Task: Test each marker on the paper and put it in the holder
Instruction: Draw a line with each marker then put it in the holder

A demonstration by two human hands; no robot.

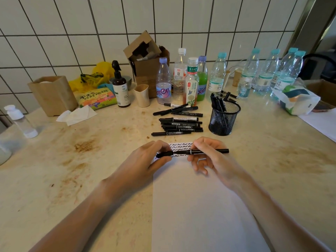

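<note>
Head view, only one there is. A black marker point(192, 152) is being held level, just above the top edge of the paper point(190, 206), middle of the frame. Its left end, cap by the look of it, is being pinched by the left hand point(145, 160) between thumb and curled fingers; the barrel is being pinched by the right hand point(211, 157), spare fingers hanging loose underneath. Whether the cap is being pulled off or pushed on can't be told.

Risks, as guesses: if it's being tugged hard, the tip could get flicked across skin or sheet. The squiggle rows point(180, 147) are being partly covered by the hands, so fresh ink might get smeared. The mesh holder point(224, 120), upper right of the hands, is sitting right beside the loose marker pile point(179, 124), so either could get knocked.
</note>
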